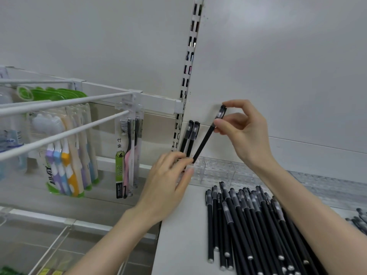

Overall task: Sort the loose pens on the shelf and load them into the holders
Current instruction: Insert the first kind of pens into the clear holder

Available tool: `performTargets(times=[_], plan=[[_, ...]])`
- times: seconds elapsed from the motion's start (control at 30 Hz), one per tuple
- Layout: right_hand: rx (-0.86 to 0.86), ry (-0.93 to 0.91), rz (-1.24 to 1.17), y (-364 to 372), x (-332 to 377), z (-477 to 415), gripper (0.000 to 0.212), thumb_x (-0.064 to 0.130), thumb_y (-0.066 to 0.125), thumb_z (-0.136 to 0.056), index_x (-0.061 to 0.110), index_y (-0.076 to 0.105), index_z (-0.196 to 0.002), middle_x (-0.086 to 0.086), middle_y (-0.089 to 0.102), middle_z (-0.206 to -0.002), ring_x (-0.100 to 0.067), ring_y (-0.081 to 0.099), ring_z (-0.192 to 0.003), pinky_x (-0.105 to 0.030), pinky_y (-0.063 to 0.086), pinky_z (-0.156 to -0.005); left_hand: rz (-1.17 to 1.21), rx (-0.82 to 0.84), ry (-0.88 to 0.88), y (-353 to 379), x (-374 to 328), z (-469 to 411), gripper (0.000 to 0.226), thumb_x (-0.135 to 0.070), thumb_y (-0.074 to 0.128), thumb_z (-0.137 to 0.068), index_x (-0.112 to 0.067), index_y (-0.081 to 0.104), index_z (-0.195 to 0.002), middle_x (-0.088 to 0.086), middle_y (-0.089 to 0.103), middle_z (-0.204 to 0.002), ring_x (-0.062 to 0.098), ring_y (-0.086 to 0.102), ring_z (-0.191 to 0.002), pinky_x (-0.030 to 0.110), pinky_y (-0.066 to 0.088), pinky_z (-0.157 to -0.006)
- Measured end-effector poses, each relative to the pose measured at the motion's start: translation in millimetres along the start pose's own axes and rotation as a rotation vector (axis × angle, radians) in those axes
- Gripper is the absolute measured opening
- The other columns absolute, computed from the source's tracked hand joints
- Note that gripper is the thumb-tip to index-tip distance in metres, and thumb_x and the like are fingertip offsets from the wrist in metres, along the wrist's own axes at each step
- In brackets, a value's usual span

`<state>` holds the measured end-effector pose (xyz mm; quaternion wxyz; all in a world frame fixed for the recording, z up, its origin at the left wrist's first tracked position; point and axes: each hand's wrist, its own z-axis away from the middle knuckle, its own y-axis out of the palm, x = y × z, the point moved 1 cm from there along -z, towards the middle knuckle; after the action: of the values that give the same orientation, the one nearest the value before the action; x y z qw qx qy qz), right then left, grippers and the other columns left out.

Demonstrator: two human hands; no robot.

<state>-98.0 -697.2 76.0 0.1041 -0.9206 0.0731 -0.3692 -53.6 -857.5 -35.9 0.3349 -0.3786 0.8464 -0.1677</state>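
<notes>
Pen (204, 141) leans cap up, its lower tip at the left end of the clear holder (216, 171). The right hand (244, 133) pinches it near the cap, likely to steer it in beside two standing pens (193, 135). The left hand (166, 183) lies at the holder by the tip, probably steadying; I cannot tell whether its fingers grip. The loose pile (248, 221) lies on the shelf (178, 235).

Packaged toothbrushes (65, 159) hang from white hooks (65, 133) left of a slotted upright (188, 62) in the back panel (278, 56).
</notes>
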Motion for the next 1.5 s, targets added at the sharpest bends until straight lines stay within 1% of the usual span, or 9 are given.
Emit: performTargets(times=[0.07,0.2,0.37,0.5,0.7,1.0,1.2,1.33,1.5], plan=[[-0.026,-0.026,0.038,1.3,-4.1,-5.0,0.027,0.001,0.069,-0.083,0.016,0.058,-0.104,-0.002,0.069,-0.071,-0.013,0.069,-0.067,-0.028,0.056,-0.072,-0.083,0.065,0.054,6.8,4.1,4.4,0.045,-0.04,0.036,-0.094,-0.014,0.058,-0.124,-0.001,0.053,-0.12,0.01,0.042,-0.116,0.02,0.03,-0.098],[-0.01,-0.053,0.087,8.5,-14.0,-7.5,0.027,0.003,0.068,-0.085,0.02,0.058,-0.104,0.001,0.069,-0.073,-0.013,0.069,-0.07,-0.039,0.057,-0.079,-0.171,0.07,0.082,10.9,6.1,5.5,0.044,-0.039,0.036,-0.094,-0.015,0.055,-0.125,0.002,0.05,-0.12,0.011,0.037,-0.115,0.024,0.043,-0.076],[0.065,-0.027,0.126,14.9,-26.3,-5.2,0.025,0.005,0.067,-0.086,0.022,0.059,-0.103,0.002,0.069,-0.074,-0.012,0.07,-0.073,-0.035,0.057,-0.079,-0.245,0.06,0.115,10.1,7.0,3.0,0.04,-0.038,0.037,-0.093,-0.017,0.058,-0.121,0.001,0.053,-0.114,0.014,0.041,-0.109,0.025,0.045,-0.066],[0.1,-0.031,0.22,20.7,-35.6,-3.3,0.024,0.007,0.066,-0.087,0.021,0.062,-0.105,0.004,0.069,-0.073,-0.009,0.068,-0.07,-0.034,0.055,-0.077,-0.284,0.059,0.125,8.6,4.3,0.8,0.04,-0.037,0.038,-0.092,-0.016,0.061,-0.117,0.002,0.055,-0.109,0.014,0.043,-0.101,0.026,0.046,-0.063],[0.122,-0.021,0.278,18.9,-32.8,-7.9,0.021,0.007,0.066,-0.087,0.021,0.063,-0.103,0.001,0.069,-0.071,-0.01,0.066,-0.067,-0.035,0.055,-0.077,-0.357,0.079,0.141,3.1,1.1,-1.2,0.041,-0.038,0.037,-0.091,-0.017,0.063,-0.115,-0.001,0.056,-0.104,0.012,0.042,-0.094,0.02,0.035,-0.059],[0.152,0.031,0.298,15.4,-27.1,-13.8,0.029,0.003,0.068,-0.084,0.03,0.06,-0.089,-0.001,0.07,-0.066,-0.014,0.067,-0.062,-0.046,0.054,-0.08,-0.351,0.154,0.132,0.1,-0.3,-3.9,0.044,-0.041,0.034,-0.091,-0.017,0.063,-0.115,0.0,0.056,-0.103,0.018,0.052,-0.095,0.025,0.041,-0.057],[0.174,0.02,0.356,20.8,-29.4,-3.4,0.02,0.008,0.066,-0.087,0.021,0.066,-0.101,-0.001,0.07,-0.07,-0.016,0.067,-0.067,-0.042,0.054,-0.08,-0.358,0.172,0.134,-3.9,-4.5,-3.3,0.042,-0.039,0.037,-0.09,-0.016,0.065,-0.11,0.001,0.057,-0.098,0.021,0.057,-0.087,0.025,0.041,-0.053],[0.136,-0.027,0.43,20.6,-31.2,-1.5,0.022,0.014,0.067,-0.087,0.021,0.068,-0.108,0.003,0.071,-0.076,-0.016,0.067,-0.072,-0.042,0.053,-0.08,-0.372,0.202,0.142,-5.2,-5.4,-6.0,0.045,-0.04,0.034,-0.09,-0.013,0.064,-0.11,0.001,0.057,-0.097,0.021,0.056,-0.088,0.027,0.041,-0.057],[0.119,-0.039,0.462,14.6,-26.0,3.5,0.026,0.021,0.066,-0.088,0.019,0.066,-0.114,0.0,0.071,-0.085,-0.018,0.066,-0.076,-0.043,0.054,-0.079,-0.426,0.295,0.099,-10.2,-18.4,-17.5,0.063,-0.05,0.017,-0.087,-0.015,0.062,-0.115,0.001,0.052,-0.11,0.022,0.046,-0.107,0.035,0.034,-0.086]])
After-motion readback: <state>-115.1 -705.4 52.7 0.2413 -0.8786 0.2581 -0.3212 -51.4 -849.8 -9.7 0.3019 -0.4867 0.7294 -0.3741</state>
